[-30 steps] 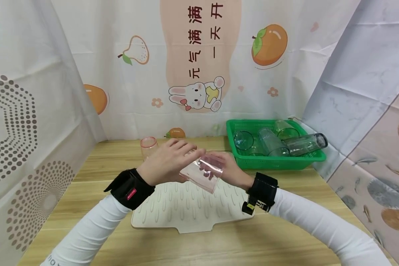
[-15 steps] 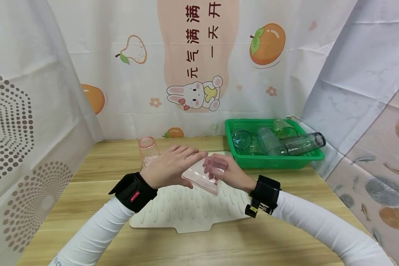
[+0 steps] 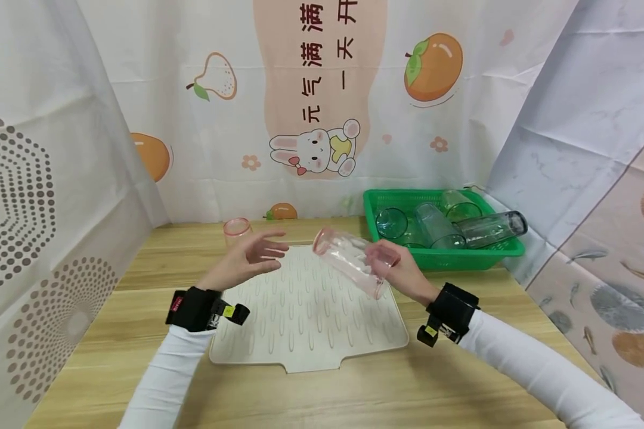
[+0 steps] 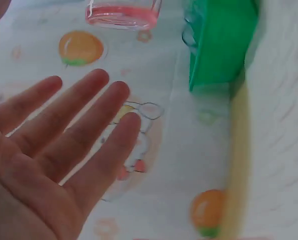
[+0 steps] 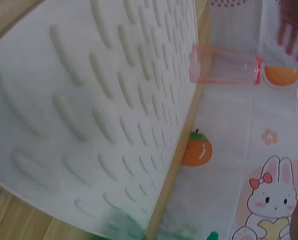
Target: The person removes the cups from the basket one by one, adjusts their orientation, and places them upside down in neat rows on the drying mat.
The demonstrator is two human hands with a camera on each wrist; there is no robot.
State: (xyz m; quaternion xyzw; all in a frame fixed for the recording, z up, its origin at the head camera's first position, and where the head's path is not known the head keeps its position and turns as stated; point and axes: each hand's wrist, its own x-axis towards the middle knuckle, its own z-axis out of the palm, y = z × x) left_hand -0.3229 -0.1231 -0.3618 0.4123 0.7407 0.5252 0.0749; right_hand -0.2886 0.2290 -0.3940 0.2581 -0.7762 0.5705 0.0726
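In the head view, my right hand (image 3: 399, 268) grips a clear pink drinking glass (image 3: 343, 256) near one end, holding it tilted above the white ridged drying mat (image 3: 300, 339). Its other end points up and to the left. My left hand (image 3: 249, 257) is apart from the glass, fingers spread with nothing in them; the left wrist view shows its bare palm (image 4: 34, 185). A second pink glass (image 5: 226, 65) stands upright at the mat's far left corner, partly hidden behind the left hand in the head view.
A green plastic basket (image 3: 461, 260) at the back right holds several clear and tinted glasses, one dark grey glass (image 3: 494, 229) leaning over its rim. A printed curtain (image 3: 214, 137) hangs behind the wooden table (image 3: 139, 298).
My left hand has come away from the held glass, moved left and turned its palm inward. The right hand has carried the glass slightly to the right, showing more of its length.
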